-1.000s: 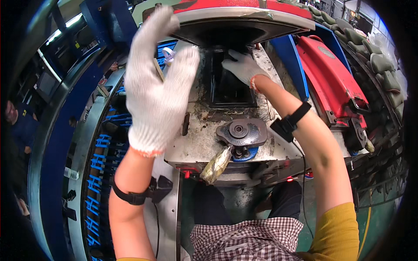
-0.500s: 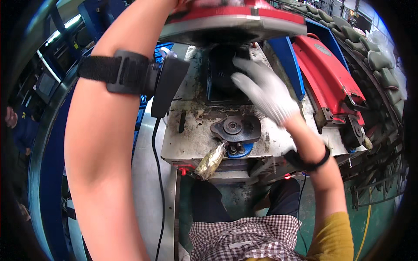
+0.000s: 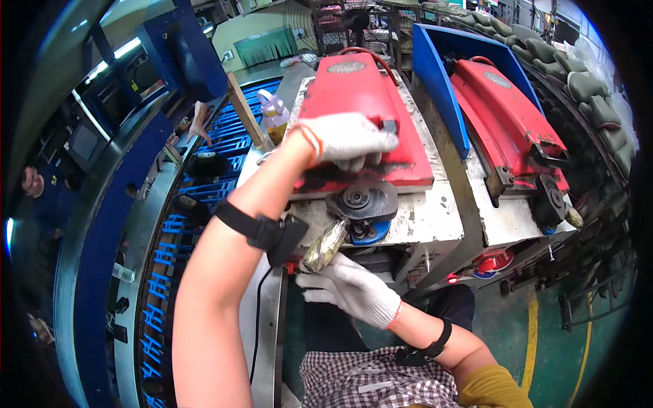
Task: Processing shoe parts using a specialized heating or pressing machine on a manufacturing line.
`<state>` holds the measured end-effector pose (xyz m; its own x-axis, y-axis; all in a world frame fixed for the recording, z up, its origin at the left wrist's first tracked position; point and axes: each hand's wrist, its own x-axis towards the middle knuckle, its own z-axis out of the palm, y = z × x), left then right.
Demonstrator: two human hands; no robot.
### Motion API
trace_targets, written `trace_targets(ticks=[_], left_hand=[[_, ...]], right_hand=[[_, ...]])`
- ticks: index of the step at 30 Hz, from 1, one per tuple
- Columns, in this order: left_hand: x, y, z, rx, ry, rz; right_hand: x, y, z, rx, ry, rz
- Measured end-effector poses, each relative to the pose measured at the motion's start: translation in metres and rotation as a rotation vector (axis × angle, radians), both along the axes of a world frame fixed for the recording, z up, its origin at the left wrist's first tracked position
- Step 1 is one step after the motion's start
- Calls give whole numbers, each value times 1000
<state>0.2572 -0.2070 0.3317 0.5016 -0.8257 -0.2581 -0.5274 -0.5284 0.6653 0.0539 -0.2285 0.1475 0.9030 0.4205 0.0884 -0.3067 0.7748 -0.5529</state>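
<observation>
A white knit glove covers my left hand (image 3: 347, 139), whose fingers are curled round the handle (image 3: 389, 127) at the front of the red machine lid (image 3: 347, 85). That lid lies down over the white machine top (image 3: 435, 217). In front of it sits a dark metal cam latch (image 3: 360, 198) with a lever whose grip (image 3: 325, 246) is wrapped in shiny yellowish tape. My right hand (image 3: 354, 289), also gloved, is just below this grip with its fingers spread. Whether its thumb touches the grip I cannot tell.
A second red-lidded machine (image 3: 507, 122) stands to the right, behind a blue guard panel (image 3: 442, 88). On the left are a bottle (image 3: 273, 115) and a conveyor with blue bars (image 3: 160, 279). Grey-green moulded pieces (image 3: 588, 88) fill a rack at far right.
The red lid has come down from its raised position, with my left hand at its handle. My right hand has moved from beneath the lid down to the lever's taped grip.
</observation>
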Motion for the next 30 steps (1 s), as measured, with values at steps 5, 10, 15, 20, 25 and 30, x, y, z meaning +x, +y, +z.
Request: trace_targets(ticks=[5,10,15,20,25,30], left_hand=[[-15,0,-4,29,-184,68],[-23,-8,-7,49,-273,87],[-33,-4,-13,-152,-156,209],[-16,-19,-47,-696,-348,386],[-107,-97,-28,-864,-528,82],[-149,-162,-31,-539,-740,-130]], right_hand=[[10,6,20,402,91,117],[-20,-44,26,525,187,-12],[-79,-164,35,-95,9,-610],[-134,-306,82,-1394,-358,-1574],[-197,-409,82,-2249,452,-1331],[-205,-331,85,-2433,526,-1206]])
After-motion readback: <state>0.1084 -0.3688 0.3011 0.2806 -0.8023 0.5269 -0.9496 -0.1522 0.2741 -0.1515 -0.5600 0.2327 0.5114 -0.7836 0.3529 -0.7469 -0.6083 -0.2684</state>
